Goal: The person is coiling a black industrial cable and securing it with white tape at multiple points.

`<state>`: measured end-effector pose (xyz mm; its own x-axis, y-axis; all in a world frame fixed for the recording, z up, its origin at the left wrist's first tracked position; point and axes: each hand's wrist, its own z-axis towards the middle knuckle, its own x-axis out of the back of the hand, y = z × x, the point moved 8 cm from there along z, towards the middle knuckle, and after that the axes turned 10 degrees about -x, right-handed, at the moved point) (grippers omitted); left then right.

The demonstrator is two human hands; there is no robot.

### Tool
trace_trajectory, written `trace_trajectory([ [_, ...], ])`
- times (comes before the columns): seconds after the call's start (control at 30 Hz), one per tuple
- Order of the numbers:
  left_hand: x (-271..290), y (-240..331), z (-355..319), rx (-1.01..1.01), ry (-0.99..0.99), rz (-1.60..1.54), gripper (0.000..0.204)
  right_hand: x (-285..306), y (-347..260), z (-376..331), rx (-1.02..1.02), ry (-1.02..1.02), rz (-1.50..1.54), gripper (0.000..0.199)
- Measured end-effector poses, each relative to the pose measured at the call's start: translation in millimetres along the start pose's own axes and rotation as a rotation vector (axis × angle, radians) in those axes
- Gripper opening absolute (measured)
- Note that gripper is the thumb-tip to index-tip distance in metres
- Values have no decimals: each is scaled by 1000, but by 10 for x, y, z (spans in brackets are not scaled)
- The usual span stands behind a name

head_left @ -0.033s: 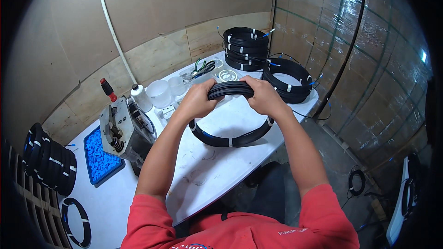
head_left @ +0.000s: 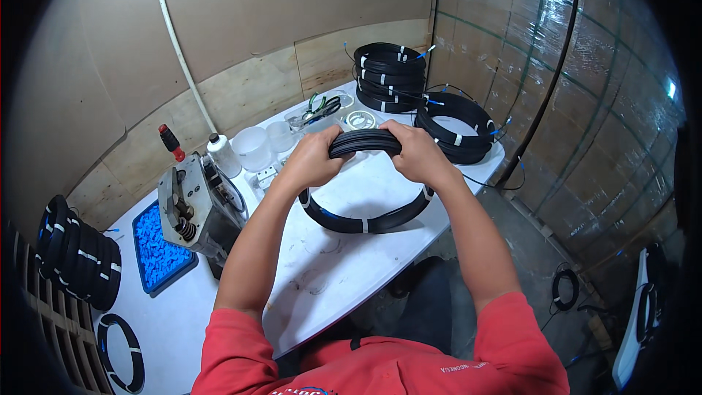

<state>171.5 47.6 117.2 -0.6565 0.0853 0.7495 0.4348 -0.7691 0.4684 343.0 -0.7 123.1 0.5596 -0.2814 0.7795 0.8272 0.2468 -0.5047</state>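
Observation:
A coil of black cable (head_left: 365, 144) is tilted up over the white table, its far side lifted between my hands. White tape bands bind its lower near side, which hangs close to the tabletop; I cannot tell if it touches. Closed round the top left of the coil is my left hand (head_left: 319, 155). My right hand (head_left: 416, 151) grips the top right, with the fingers partly hidden behind the strands. Just beyond the hands lies a roll of pale tape (head_left: 361, 121).
Stacked cable coils (head_left: 391, 77) stand at the back right, beside a lower stack (head_left: 455, 126). Left of me are a metal machine (head_left: 201, 205), a tray of blue pieces (head_left: 164, 249), a screwdriver (head_left: 172, 143) and more coils (head_left: 80, 256). Clear tubs (head_left: 252, 148) and pliers (head_left: 316, 106) line the back.

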Motion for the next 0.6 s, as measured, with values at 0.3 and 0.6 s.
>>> trace_trajectory([
  [0.3, 66, 257, 89, -113, -25, 106, 24, -44, -10, 0, -14, -19, -89, 42],
  [0.6, -116, 329, 296, -148, -115, 258, 26, -7, -68, -20, 49, 45, -54, 42],
])
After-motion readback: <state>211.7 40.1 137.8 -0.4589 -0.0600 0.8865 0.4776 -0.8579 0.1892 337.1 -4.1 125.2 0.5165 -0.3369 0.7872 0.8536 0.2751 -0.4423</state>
